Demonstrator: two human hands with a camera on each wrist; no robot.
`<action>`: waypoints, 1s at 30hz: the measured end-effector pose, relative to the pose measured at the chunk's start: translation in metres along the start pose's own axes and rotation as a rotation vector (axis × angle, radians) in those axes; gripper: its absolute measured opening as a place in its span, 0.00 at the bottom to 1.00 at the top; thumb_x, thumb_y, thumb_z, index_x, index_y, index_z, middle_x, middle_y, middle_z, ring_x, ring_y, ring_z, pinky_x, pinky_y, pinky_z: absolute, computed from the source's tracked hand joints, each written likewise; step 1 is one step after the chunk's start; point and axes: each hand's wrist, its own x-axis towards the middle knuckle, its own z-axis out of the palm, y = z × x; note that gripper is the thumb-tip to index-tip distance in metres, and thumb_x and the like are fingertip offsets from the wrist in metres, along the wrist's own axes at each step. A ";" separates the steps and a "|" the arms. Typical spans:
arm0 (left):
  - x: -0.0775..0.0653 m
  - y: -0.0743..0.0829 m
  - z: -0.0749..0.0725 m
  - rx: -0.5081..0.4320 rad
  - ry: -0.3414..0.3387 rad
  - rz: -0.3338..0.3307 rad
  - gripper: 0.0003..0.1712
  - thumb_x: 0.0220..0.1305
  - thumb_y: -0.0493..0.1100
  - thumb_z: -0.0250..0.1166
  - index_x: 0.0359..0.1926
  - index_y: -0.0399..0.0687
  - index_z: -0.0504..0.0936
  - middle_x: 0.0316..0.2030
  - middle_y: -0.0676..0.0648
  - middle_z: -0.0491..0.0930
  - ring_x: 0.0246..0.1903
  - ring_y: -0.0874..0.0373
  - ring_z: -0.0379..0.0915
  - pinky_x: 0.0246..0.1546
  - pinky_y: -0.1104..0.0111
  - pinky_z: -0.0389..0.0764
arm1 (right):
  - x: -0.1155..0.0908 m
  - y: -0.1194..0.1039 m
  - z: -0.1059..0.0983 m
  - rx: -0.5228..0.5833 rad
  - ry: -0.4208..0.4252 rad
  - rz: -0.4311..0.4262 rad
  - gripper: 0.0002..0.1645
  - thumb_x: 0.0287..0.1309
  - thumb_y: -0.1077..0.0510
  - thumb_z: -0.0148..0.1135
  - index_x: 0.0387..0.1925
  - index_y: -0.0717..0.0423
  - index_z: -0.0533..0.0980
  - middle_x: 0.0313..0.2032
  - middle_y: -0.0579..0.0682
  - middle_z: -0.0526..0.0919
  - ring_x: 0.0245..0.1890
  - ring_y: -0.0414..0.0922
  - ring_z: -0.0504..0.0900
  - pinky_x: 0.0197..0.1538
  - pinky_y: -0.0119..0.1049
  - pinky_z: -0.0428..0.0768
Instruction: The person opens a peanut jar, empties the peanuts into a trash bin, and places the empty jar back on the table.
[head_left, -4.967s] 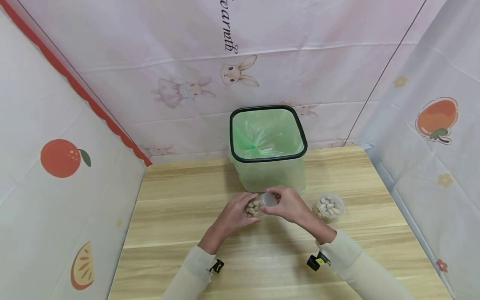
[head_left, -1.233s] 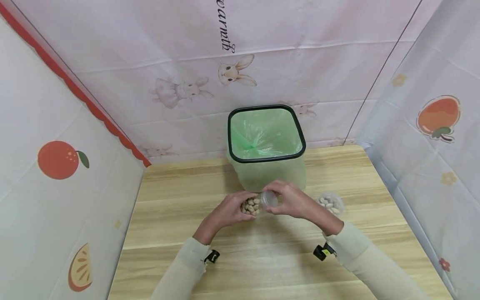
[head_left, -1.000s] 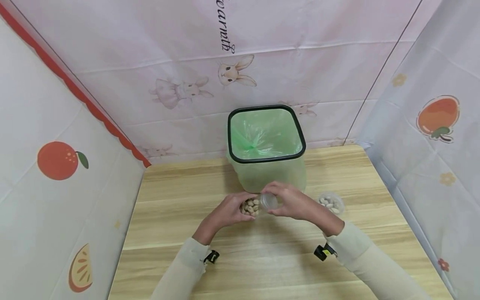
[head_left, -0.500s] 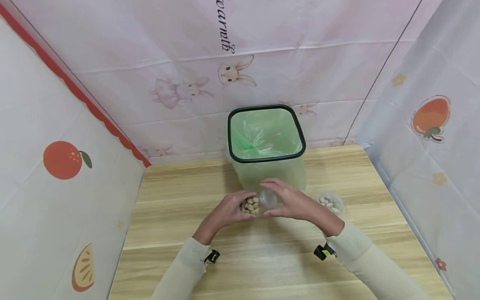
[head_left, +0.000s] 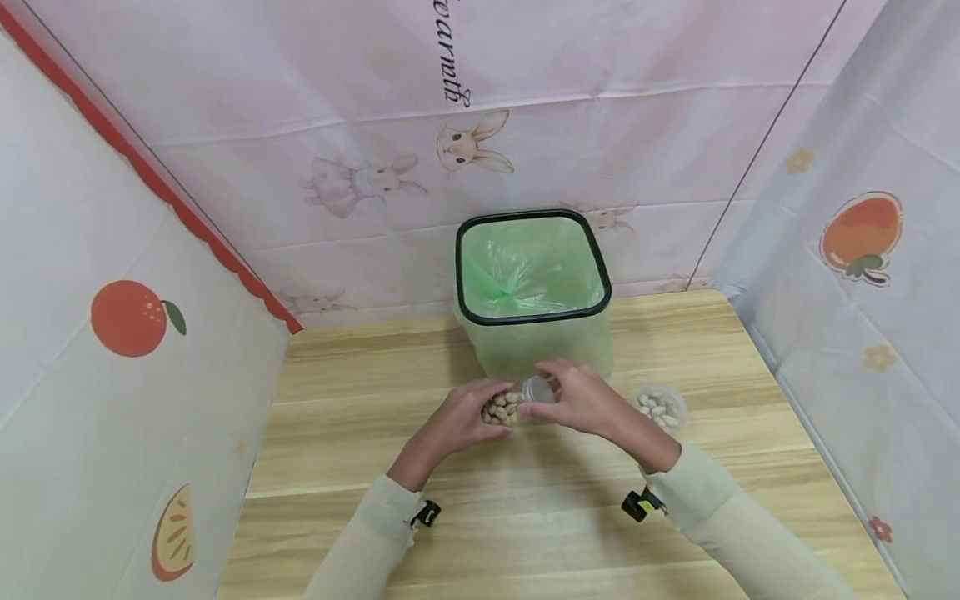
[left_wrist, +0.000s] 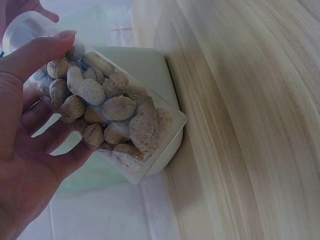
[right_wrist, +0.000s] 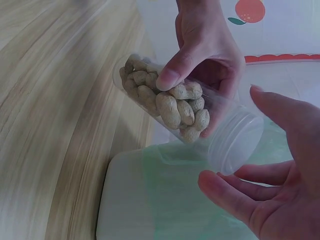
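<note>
The right hand's [head_left: 585, 400] fingers spread loosely about the clear lid [right_wrist: 239, 144], thumb apart from it. The left hand [head_left: 465, 414] grips the tilted peanut jar [right_wrist: 216, 111], lid end rightward, on the near side of the green-lined bin [head_left: 517, 343]; a second jar [head_left: 684, 408] stands to the right on the table [head_left: 360, 467].

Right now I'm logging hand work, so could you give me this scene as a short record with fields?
Left hand: grips clear jar, tilted
Contents: peanuts in shells
Lid: on the jar's end, facing the right hand
Right hand: fingers spread around the lid
Bin: black-rimmed, green-lined, beyond the hands
Second container: holds pale pieces, near right forearm
Surface: wood-grain table
</note>
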 end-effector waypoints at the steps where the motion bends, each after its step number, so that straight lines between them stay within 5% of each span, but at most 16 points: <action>1: 0.000 0.000 0.000 0.002 0.000 0.000 0.37 0.53 0.42 0.82 0.64 0.43 0.80 0.59 0.44 0.84 0.54 0.52 0.83 0.53 0.59 0.86 | 0.000 0.000 0.000 -0.004 0.006 -0.004 0.46 0.53 0.37 0.77 0.62 0.68 0.77 0.46 0.59 0.89 0.40 0.47 0.88 0.36 0.33 0.83; 11: -0.001 -0.001 -0.001 0.022 -0.019 0.003 0.37 0.55 0.45 0.81 0.65 0.43 0.80 0.59 0.44 0.84 0.54 0.54 0.83 0.54 0.61 0.86 | 0.002 -0.001 0.002 -0.054 0.023 -0.065 0.34 0.53 0.45 0.79 0.53 0.65 0.83 0.37 0.54 0.88 0.31 0.44 0.82 0.29 0.28 0.75; 30: 0.001 -0.003 0.000 -0.048 -0.041 -0.004 0.37 0.52 0.41 0.83 0.64 0.42 0.81 0.58 0.43 0.85 0.54 0.53 0.84 0.54 0.60 0.86 | -0.003 0.001 -0.002 -0.046 0.006 -0.200 0.33 0.46 0.57 0.83 0.55 0.59 0.81 0.49 0.56 0.87 0.45 0.49 0.86 0.43 0.39 0.87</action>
